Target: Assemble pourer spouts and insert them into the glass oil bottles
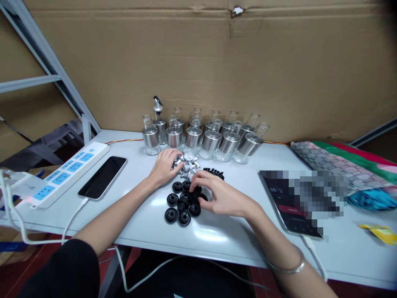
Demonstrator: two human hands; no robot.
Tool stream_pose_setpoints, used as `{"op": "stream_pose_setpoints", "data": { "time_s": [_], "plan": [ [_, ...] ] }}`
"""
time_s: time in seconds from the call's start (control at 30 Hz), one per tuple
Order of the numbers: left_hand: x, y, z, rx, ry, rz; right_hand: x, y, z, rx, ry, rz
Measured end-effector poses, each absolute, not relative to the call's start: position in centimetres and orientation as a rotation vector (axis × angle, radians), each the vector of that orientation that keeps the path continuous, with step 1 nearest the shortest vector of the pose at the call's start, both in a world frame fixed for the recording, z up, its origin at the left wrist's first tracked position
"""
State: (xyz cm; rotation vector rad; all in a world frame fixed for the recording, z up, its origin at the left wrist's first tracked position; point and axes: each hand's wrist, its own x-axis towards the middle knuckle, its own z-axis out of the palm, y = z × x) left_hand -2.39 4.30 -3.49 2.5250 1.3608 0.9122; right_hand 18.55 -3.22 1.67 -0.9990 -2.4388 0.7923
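My left hand rests on the white table with its fingers curled onto a heap of small silver spout parts. My right hand lies over a cluster of black round rubber stoppers, its fingertips pinched on one black stopper at the cluster's top. A small pile of tiny black pieces sits just behind the right hand. Behind both stands a row of several glass bottles with steel collars; the one at the left carries a fitted pourer.
A white power strip with blue sockets and a dark phone on a white cable lie at the left. A tablet lies at the right, with patterned fabric and yellow wrapping beyond it. A cardboard wall backs the table.
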Motion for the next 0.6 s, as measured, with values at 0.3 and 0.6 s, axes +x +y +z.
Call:
{"op": "stream_pose_setpoints", "data": {
  "time_s": [0.3, 0.6],
  "plan": [
    [-3.1, 4.0, 0.2, 2.486, 1.467, 1.535, 18.6, -2.6, 1.8, -0.982, -2.116, 0.566],
    [-6.0, 15.2, 8.8, 1.997, 1.826, 1.276, 18.8, -2.1, 1.5, -0.943, -2.04, 0.44]
  ]
}}
